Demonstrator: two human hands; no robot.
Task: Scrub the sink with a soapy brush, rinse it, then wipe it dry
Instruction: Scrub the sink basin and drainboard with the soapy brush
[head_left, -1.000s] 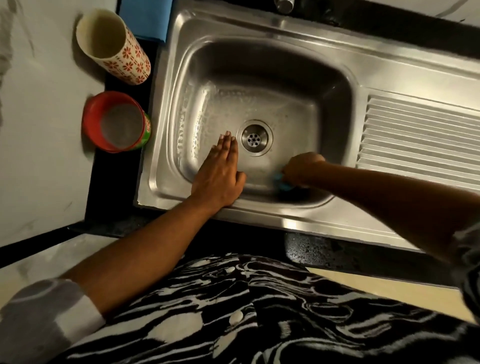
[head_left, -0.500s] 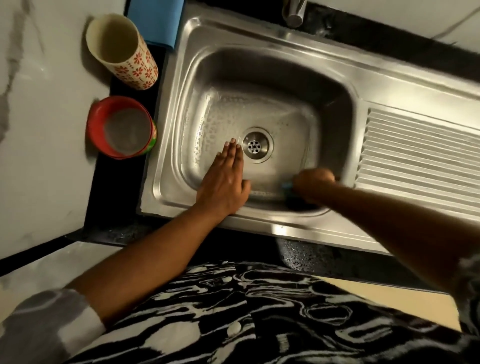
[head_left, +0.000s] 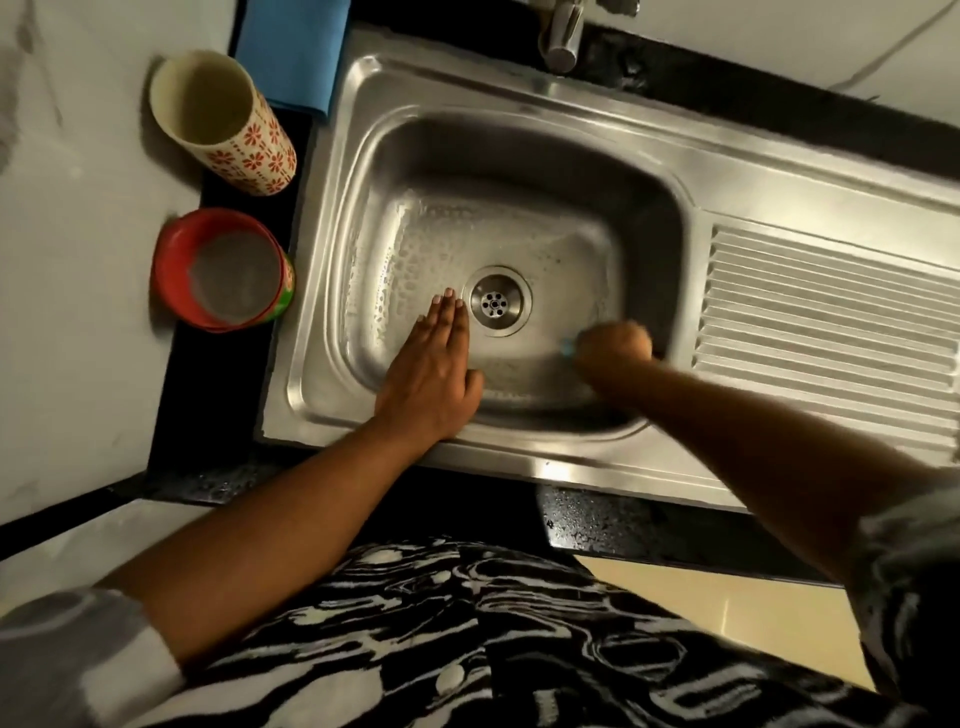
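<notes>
in the sink (head_left: 322, 312) basin, near wall: left hand (head_left: 434, 374) lies flat, fingers (head_left: 447, 317) straight and together, tips just beside the drain (head_left: 497, 301). right hand (head_left: 615, 345) blurred, curled round a blue brush (head_left: 567, 348) at the near right corner. i count two cups, one floral cup (head_left: 228, 124) and one red cup (head_left: 223, 270); one blue cloth (head_left: 293, 47); one tap (head_left: 563, 36)
</notes>
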